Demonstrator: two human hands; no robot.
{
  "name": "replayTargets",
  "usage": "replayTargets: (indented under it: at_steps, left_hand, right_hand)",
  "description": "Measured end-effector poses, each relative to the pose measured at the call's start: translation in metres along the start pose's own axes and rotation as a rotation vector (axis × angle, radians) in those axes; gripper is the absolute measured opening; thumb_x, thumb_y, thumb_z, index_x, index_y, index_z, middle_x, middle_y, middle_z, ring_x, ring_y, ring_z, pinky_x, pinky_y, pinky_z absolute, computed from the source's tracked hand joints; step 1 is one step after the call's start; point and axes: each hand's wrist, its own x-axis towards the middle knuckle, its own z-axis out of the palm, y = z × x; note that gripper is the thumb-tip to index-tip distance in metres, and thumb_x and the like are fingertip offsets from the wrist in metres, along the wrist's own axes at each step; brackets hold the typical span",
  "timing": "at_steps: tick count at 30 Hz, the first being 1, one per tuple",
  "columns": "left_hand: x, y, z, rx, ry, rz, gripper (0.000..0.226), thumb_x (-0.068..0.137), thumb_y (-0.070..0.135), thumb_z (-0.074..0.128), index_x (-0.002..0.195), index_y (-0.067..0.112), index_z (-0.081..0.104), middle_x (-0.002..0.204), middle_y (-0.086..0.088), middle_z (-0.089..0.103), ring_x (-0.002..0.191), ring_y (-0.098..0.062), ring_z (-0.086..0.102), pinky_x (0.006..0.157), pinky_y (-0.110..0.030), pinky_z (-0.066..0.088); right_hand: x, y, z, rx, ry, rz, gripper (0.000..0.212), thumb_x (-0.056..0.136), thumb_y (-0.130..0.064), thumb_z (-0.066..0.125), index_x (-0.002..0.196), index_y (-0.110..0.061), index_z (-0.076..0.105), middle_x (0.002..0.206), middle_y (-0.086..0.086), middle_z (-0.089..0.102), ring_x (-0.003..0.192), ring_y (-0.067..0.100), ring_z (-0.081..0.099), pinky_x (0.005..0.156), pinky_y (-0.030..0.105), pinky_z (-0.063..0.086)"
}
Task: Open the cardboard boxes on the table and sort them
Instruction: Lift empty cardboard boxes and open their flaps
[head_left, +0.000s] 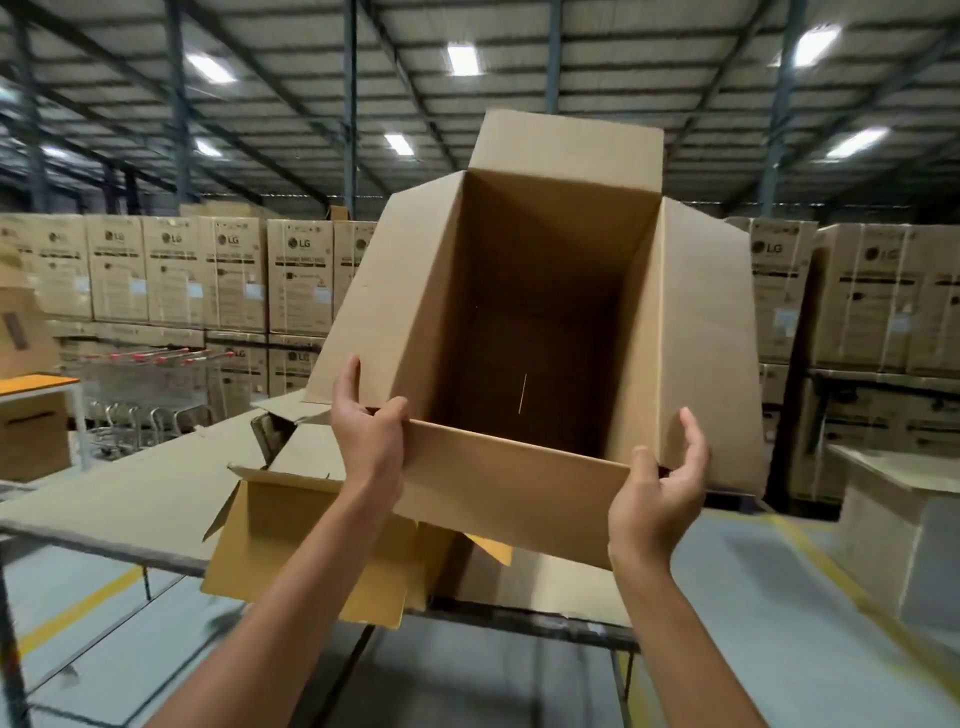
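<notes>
A big brown cardboard box (530, 291) is lifted above the table, its open mouth tipped toward me and all flaps spread outward; the inside is empty. My left hand (366, 431) grips the near left corner of its rim, thumb inside and fingers curled over the edge. My right hand (662, 480) holds the near right corner, thumb on the front flap and fingers curled up beside the right flap. Under the lifted box a second opened cardboard box (311, 540) lies on the table (130, 493), its flaps hanging over the near edge.
The table is covered with flat cardboard and has a dark metal frame. Stacked printed cartons (208, 275) line the back wall, with shopping trolleys (156, 384) in front. A small orange-topped table (36, 387) stands left, a cardboard-covered block (893, 514) right.
</notes>
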Motion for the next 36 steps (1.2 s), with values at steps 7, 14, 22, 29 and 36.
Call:
replayTargets:
  at_steps: [7, 14, 22, 29, 36]
  left_hand:
    - [0.094, -0.013, 0.005, -0.017, 0.124, 0.077, 0.078, 0.083, -0.004, 0.059, 0.151, 0.026, 0.037, 0.139, 0.011, 0.045, 0.091, -0.010, 0.055, 0.072, -0.022, 0.046]
    - [0.177, -0.032, -0.010, -0.023, 0.183, 0.143, 0.085, 0.070, 0.006, 0.060, 0.150, 0.025, 0.039, 0.149, 0.012, 0.043, 0.117, -0.006, 0.057, 0.099, -0.034, 0.051]
    - [0.293, -0.089, -0.030, -0.083, 0.290, 0.185, 0.070, 0.081, -0.005, 0.062, 0.147, 0.011, 0.044, 0.145, -0.011, 0.052, 0.052, 0.017, 0.049, 0.057, -0.002, 0.040]
    - [0.406, -0.149, -0.059, -0.053, 0.235, 0.086, 0.071, 0.079, 0.003, 0.065, 0.147, 0.015, 0.045, 0.132, -0.013, 0.060, 0.065, 0.005, 0.052, 0.069, -0.008, 0.043]
    - [0.473, -0.220, -0.075, 0.128, 0.142, -0.073, 0.062, 0.086, 0.007, 0.068, 0.144, 0.013, 0.048, 0.145, -0.002, 0.050, 0.131, -0.015, 0.049, 0.106, -0.024, 0.038]
  right_hand:
    - [0.023, 0.023, 0.103, 0.099, -0.034, -0.022, 0.057, 0.096, 0.007, 0.050, 0.150, -0.006, 0.037, 0.149, -0.002, 0.037, 0.106, -0.012, 0.050, 0.079, -0.013, 0.027]
    - [0.028, 0.057, 0.197, 0.080, -0.098, -0.036, 0.058, 0.100, -0.002, 0.051, 0.154, -0.011, 0.032, 0.157, 0.001, 0.035, 0.123, -0.025, 0.031, 0.091, -0.010, 0.024]
    - [0.004, 0.090, 0.312, 0.089, -0.076, -0.039, 0.057, 0.100, 0.003, 0.047, 0.153, -0.004, 0.030, 0.130, -0.007, 0.050, 0.110, 0.021, 0.038, 0.067, 0.013, 0.045]
    - [-0.018, 0.142, 0.420, -0.054, -0.038, -0.021, 0.056, 0.101, -0.003, 0.047, 0.154, -0.009, 0.030, 0.156, 0.009, 0.037, 0.122, 0.011, 0.038, 0.065, -0.006, 0.035]
    - [-0.029, 0.202, 0.477, -0.211, -0.117, 0.149, 0.060, 0.102, -0.012, 0.052, 0.156, -0.020, 0.029, 0.160, -0.002, 0.033, 0.146, 0.018, 0.034, 0.109, 0.024, 0.035]
